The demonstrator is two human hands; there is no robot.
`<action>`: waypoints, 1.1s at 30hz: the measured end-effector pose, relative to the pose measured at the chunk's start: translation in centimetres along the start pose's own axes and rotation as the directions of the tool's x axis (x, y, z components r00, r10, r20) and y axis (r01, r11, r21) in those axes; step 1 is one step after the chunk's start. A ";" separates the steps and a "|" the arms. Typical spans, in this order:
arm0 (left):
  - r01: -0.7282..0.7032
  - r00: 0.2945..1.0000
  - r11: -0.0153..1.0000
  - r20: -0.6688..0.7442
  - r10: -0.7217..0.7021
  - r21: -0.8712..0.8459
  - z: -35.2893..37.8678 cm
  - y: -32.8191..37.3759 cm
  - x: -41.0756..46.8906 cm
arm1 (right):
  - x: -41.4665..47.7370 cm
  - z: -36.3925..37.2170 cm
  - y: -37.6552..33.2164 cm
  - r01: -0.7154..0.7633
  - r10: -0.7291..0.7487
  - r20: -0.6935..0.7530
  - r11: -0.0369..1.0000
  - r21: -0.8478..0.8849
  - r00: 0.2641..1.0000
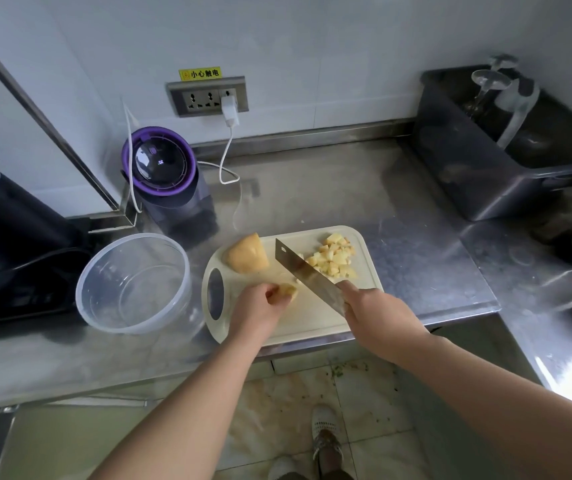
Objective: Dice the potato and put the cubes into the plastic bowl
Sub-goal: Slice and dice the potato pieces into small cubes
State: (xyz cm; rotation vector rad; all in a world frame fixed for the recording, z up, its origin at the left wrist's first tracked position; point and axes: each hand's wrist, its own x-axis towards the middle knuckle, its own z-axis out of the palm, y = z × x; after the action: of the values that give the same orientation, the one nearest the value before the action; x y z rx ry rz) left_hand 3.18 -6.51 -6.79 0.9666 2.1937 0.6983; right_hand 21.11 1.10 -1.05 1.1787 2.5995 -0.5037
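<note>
Right hand (376, 318) is gripping cleaver (307, 271), which is running diagonally away-left; left hand (260, 304) is pinching potato piece (287, 292) just left of it. Next cut likely there.

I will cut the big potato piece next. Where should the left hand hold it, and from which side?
Hold the big potato piece over its rounded back, coming from the left: the knife and the cubes lie to its right.
</note>
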 end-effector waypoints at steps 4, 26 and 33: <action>-0.004 1.000 1.000 0.001 0.004 0.022 0.1 0.0 0.0 | -0.4 -0.3 -0.6 0.015 -0.015 0.019 1.000 0.000 1.000; -0.018 0.999 0.999 -0.042 0.020 0.034 0.3 0.3 0.0 | -0.9 0.2 -1.4 0.025 -0.022 0.076 0.999 -0.043 0.997; 0.007 0.999 0.999 -0.044 -0.005 0.036 0.2 0.4 0.1 | 0.0 0.3 -1.1 0.058 -0.053 0.113 0.998 -0.038 0.992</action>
State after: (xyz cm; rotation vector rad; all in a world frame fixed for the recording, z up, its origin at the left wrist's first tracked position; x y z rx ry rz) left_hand 3.38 -6.16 -6.70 0.9713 2.2541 0.6851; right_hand 20.30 0.31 -1.10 1.0366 2.5403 -0.5096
